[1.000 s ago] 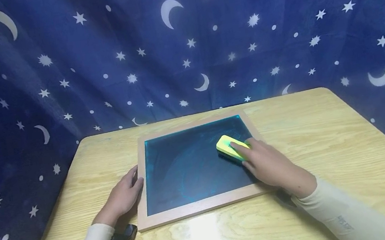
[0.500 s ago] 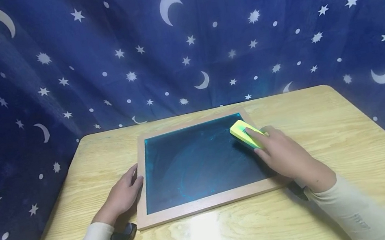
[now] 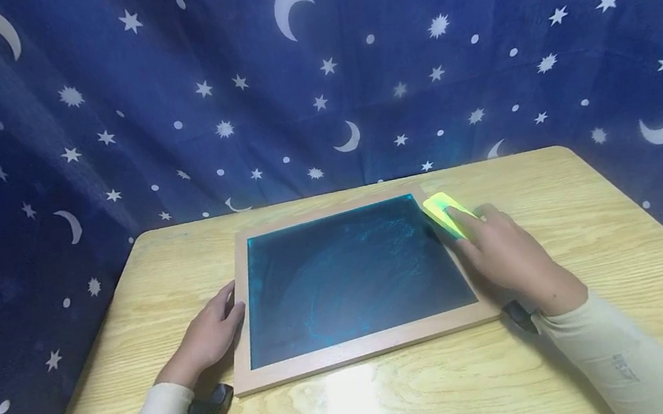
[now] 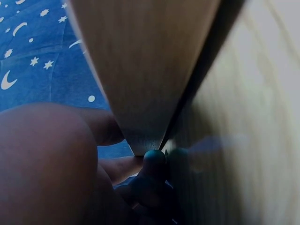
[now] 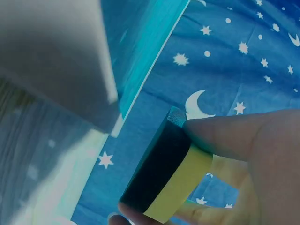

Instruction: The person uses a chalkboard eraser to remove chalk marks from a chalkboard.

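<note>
A small chalkboard (image 3: 347, 275) with a light wooden frame lies on the table, with faint turquoise chalk smears across its dark face. My left hand (image 3: 206, 334) holds the frame's left side; in the left wrist view, fingers meet the frame's edge (image 4: 140, 70). My right hand (image 3: 506, 249) grips a chalkboard eraser (image 3: 446, 208), yellow above with a dark felt underside. The eraser is at the board's upper right edge, over the frame. In the right wrist view the eraser (image 5: 166, 171) sits between thumb and fingers, apart from the board's corner, its end dusted turquoise.
The pale wooden table (image 3: 562, 217) extends on both sides and in front of the board. Behind it hangs a dark blue curtain (image 3: 258, 47) with moons and stars. Dark straps (image 3: 209, 404) are on both wrists.
My right hand has carried the eraser up and right across the chalkboard to its right edge, uncovering smears at the upper right. My left hand stays on the frame.
</note>
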